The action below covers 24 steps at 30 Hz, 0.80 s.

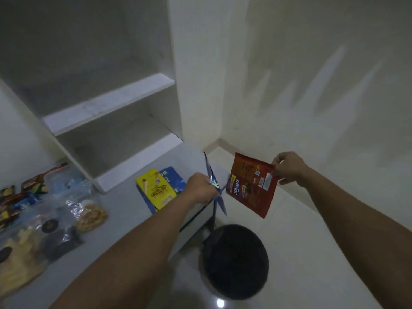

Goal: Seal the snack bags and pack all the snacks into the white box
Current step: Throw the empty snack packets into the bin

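Note:
My left hand (200, 188) grips a blue snack wrapper (215, 186), seen edge-on, past the right end of the grey table (124, 210). My right hand (289, 169) pinches the top corner of a red-brown snack bag (249, 186), which hangs over the floor. A yellow snack pack (157, 188) lies on another blue pack (175, 177) near the table's right end. Clear zip bags of snacks (89, 216) and small wrapped snacks (15, 197) lie at the left. A clear plastic container (64, 178) stands behind them. No white box is clearly visible.
A black round bin (236, 262) stands on the white tiled floor below both held packs, beside the table's end. A white shelf unit (107, 103) rises behind the table. White walls meet in a corner at the right.

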Each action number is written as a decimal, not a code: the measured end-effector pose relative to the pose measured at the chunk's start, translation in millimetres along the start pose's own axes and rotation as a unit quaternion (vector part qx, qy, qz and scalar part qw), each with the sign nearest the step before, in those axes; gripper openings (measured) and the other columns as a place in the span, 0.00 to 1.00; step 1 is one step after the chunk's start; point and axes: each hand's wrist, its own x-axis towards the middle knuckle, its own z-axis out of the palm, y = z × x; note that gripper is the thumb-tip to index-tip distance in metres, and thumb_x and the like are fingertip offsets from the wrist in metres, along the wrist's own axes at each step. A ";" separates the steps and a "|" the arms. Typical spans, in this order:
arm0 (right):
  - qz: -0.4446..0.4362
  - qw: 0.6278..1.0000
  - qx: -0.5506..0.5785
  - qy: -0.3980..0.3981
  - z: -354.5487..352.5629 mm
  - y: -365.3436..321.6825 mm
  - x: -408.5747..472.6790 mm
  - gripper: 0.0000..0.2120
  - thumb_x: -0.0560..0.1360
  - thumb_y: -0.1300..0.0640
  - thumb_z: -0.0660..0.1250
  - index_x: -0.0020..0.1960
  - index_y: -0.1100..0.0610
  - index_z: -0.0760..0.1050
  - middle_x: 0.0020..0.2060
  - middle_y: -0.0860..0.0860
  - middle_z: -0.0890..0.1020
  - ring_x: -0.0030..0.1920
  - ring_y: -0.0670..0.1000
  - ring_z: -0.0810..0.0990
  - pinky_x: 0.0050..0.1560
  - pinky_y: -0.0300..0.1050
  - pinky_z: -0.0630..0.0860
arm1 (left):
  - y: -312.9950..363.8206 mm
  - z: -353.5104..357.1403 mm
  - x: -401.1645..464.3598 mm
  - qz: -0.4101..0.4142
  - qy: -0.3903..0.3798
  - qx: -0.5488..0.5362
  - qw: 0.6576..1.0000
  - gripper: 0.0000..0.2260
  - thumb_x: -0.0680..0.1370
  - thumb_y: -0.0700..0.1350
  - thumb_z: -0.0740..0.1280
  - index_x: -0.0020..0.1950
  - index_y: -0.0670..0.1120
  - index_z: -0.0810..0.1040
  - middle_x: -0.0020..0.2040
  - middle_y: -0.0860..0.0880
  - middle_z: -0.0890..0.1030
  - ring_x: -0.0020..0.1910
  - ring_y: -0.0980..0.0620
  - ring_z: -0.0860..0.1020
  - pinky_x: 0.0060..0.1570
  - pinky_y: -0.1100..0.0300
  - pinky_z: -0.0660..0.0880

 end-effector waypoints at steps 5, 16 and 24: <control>0.066 0.997 -0.013 -0.030 21.3 69.8 -6.4 0.07 0.71 0.68 0.67 0.38 0.59 0.73 0.40 0.60 0.82 0.37 0.56 0.82 0.28 0.44 0.78 | -25.5 66.2 7.3 -0.003 -0.065 0.050 0.997 0.08 0.66 0.40 0.75 0.43 0.39 0.82 0.42 0.44 0.82 0.43 0.48 0.81 0.39 0.58 0.78; 0.177 0.983 -0.003 -0.045 118.9 192.0 -16.3 0.04 0.68 0.64 0.66 0.39 0.56 0.74 0.38 0.56 0.82 0.35 0.58 0.84 0.34 0.54 0.83 | -108.5 158.1 23.0 -0.017 -0.130 0.171 0.977 0.04 0.72 0.42 0.70 0.42 0.41 0.80 0.34 0.49 0.78 0.35 0.52 0.77 0.32 0.64 0.69; 0.177 0.983 -0.021 -0.044 181.1 241.2 -3.1 0.07 0.67 0.62 0.68 0.40 0.52 0.72 0.42 0.55 0.83 0.40 0.58 0.83 0.43 0.53 0.83 | -164.0 195.0 51.0 -0.022 -0.155 0.181 0.971 0.08 0.73 0.43 0.70 0.45 0.38 0.81 0.46 0.41 0.83 0.47 0.44 0.81 0.45 0.55 0.76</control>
